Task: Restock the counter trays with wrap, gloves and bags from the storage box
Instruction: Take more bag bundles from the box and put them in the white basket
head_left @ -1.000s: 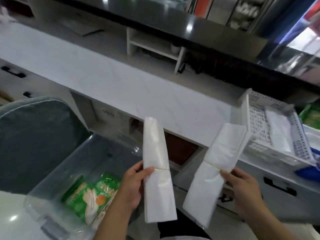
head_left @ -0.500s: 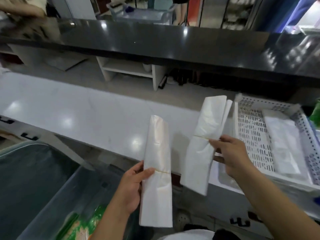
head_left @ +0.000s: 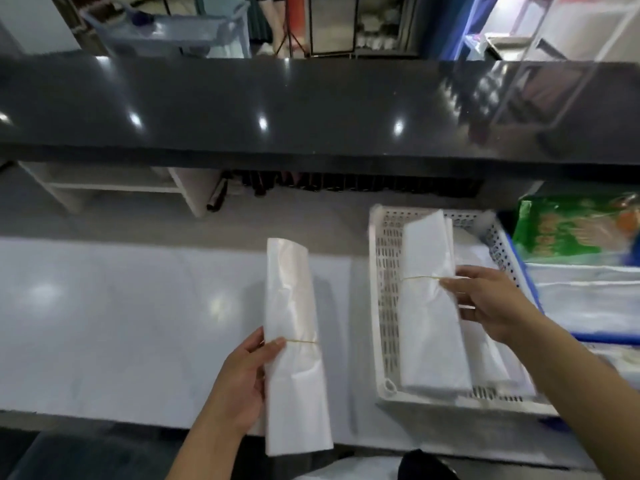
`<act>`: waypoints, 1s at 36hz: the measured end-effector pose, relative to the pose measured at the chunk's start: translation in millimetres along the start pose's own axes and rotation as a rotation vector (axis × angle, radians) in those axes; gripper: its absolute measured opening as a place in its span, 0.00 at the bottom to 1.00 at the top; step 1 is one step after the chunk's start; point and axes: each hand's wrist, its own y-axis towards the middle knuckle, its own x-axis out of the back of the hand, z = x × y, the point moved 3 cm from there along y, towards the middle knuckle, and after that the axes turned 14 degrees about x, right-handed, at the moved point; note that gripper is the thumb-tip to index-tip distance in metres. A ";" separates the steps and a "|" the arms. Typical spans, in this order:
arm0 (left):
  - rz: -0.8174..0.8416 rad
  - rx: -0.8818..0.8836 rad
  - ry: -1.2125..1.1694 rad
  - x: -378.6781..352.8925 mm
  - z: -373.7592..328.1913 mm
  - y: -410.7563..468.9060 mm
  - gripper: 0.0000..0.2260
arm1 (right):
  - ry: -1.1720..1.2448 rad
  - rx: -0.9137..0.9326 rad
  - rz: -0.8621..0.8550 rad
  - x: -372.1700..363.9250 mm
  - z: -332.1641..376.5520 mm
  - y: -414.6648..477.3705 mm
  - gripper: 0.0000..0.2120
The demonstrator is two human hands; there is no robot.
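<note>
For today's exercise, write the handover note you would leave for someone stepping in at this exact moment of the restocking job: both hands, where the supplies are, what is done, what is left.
Left hand: gripping a banded bundle of white plastic bags above the pale counter.
Right hand: holding a second banded white bag bundle over or in the white perforated plastic tray; contact with the tray floor unclear.
Done: another white pack lies in the tray, under the right hand.
Left: release the right bundle, then place the left one. The green printed packet sits right of the tray.
</note>
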 end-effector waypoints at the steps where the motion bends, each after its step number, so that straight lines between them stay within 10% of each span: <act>1: 0.002 0.007 0.011 -3.1 -1.0 4.5 0.18 | -0.002 -0.030 -0.011 1.2 -6.2 3.8 0.04; 8: 0.006 0.038 0.026 -18.2 -9.4 23.6 0.16 | -0.014 -0.092 0.037 -12.0 -19.9 33.8 0.13; 13: -0.022 0.058 0.016 -19.6 -10.5 31.4 0.17 | -0.786 0.167 0.109 -25.2 -27.7 41.4 0.35; 28: -0.051 0.118 0.016 -29.1 -10.1 36.2 0.16 | -0.706 0.237 0.128 -33.6 -48.3 30.2 0.30; 36: -0.015 0.131 0.017 -34.6 -13.7 40.4 0.16 | -1.131 0.330 0.254 -76.2 -48.3 15.1 0.28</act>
